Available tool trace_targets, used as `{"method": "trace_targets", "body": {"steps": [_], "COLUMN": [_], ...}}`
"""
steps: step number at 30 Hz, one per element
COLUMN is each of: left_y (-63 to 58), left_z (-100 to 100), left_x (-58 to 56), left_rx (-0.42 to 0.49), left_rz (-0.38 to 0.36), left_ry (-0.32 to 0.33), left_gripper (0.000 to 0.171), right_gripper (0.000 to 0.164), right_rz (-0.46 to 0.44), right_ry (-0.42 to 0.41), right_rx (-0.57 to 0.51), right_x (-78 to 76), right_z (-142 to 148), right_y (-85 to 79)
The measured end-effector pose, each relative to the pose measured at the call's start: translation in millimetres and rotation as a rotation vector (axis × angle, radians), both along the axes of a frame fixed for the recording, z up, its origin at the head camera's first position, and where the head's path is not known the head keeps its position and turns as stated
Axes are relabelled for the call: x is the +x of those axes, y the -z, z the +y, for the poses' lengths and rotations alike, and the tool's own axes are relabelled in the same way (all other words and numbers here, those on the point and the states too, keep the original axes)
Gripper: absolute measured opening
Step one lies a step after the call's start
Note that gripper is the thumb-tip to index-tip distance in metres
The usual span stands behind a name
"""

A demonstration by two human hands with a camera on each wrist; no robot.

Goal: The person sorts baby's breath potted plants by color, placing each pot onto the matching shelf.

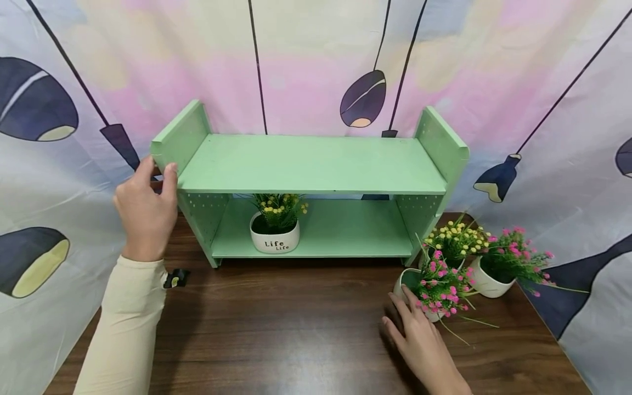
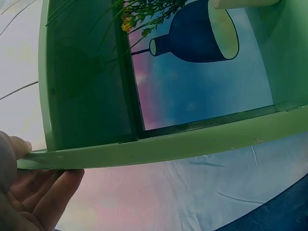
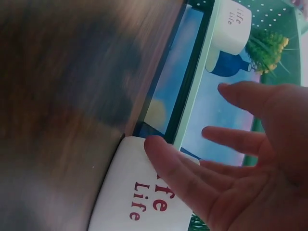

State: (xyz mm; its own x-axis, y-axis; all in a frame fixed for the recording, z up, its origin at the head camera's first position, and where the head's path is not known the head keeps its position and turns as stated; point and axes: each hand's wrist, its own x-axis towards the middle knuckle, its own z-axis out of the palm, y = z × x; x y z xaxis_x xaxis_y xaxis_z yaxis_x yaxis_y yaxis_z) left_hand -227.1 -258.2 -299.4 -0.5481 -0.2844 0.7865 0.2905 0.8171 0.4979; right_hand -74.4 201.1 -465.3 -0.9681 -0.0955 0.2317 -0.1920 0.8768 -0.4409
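Note:
A light green two-tier shelf point(image 1: 316, 164) stands on the table. My left hand point(image 1: 148, 211) grips the upper front edge of its left side panel, thumb on one face and fingers point(image 2: 57, 192) on the other. My right hand point(image 1: 419, 343) has its fingers spread, fingertips right at the rim of a white pot point(image 1: 402, 285) with pink flowers. In the right wrist view, "Life" lettering shows on that pot point(image 3: 125, 183), partly hidden behind a finger. On the lower tier, left of centre, sits a white pot point(image 1: 275, 241) with yellow flowers.
Right of the shelf, behind the nearest pot, stand a yellow-flowered plant point(image 1: 456, 238) and another white pot point(image 1: 489, 280) with pink flowers. The brown wooden table point(image 1: 276, 323) reaches back under the shelf. A curtain point(image 1: 316, 60) printed with lamps hangs behind.

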Motion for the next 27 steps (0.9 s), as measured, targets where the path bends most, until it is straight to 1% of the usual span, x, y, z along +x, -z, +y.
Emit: {"method": "trace_targets", "body": {"steps": [2,4,5,8,9,10,12,13,14,16,19,20,22,23,25,27], "left_y": [0.6,1.3,1.5,1.8,1.7,1.5,1.0,0.5,0.2,-0.3,-0.8,-0.9,-1.0,-1.0,-0.7,-0.3], "left_z": [0.2,0.2,0.4,1.0,1.1,1.2,1.6,0.9,0.3,-0.4,-0.1,0.2,0.6,0.9,1.0,0.7], "left_x": [0.0,0.1,0.3,0.7,0.8,0.8,0.5,0.8,1.1,1.6,1.7,1.6,1.0,0.8,0.2,-0.1], "left_rx": [0.000,0.000,0.001,-0.001,-0.002,-0.004,-0.008,-0.008,-0.009,-0.012,-0.018,-0.019,-0.017,-0.014,-0.003,0.007], "left_rz": [-0.001,0.001,0.003,0.008,0.009,0.010,0.011,0.011,0.009,0.003,-0.007,-0.009,-0.013,-0.014,-0.014,-0.013], "left_ry": [0.001,0.000,-0.002,-0.007,-0.009,-0.009,-0.007,-0.007,-0.008,-0.011,-0.016,-0.016,-0.015,-0.013,-0.011,-0.014], "left_gripper": [0.032,0.033,0.033,0.034,0.034,0.034,0.034,0.034,0.034,0.034,0.035,0.035,0.035,0.035,0.034,0.033], "right_gripper": [0.052,0.050,0.049,0.043,0.041,0.039,0.033,0.031,0.032,0.038,0.049,0.051,0.049,0.047,0.043,0.038], "right_rz": [-0.016,0.009,0.030,0.151,0.176,0.176,0.140,0.095,0.029,-0.090,-0.195,-0.207,-0.184,-0.150,-0.063,0.045], "right_ry": [-0.025,-0.054,-0.064,-0.080,-0.075,-0.056,-0.010,0.018,0.051,0.119,0.211,0.240,0.282,0.295,0.314,0.299], "right_rx": [-0.022,-0.061,-0.082,-0.107,-0.107,-0.103,-0.080,-0.072,-0.059,-0.046,-0.056,-0.062,-0.104,-0.120,-0.137,-0.147], "right_x": [2.9,7.2,9.5,17.0,19.3,21.2,24.3,24.9,25.1,24.4,21.8,20.9,18.8,18.0,16.2,13.4], "right_z": [0.9,3.4,5.3,14.7,19.0,24.1,35.2,40.5,46.4,57.0,70.7,74.4,79.5,81.5,84.0,85.5], "right_y": [0.7,2.5,3.9,9.0,10.4,11.5,11.5,10.5,9.2,5.9,2.0,1.2,0.2,0.0,0.0,0.4]}}
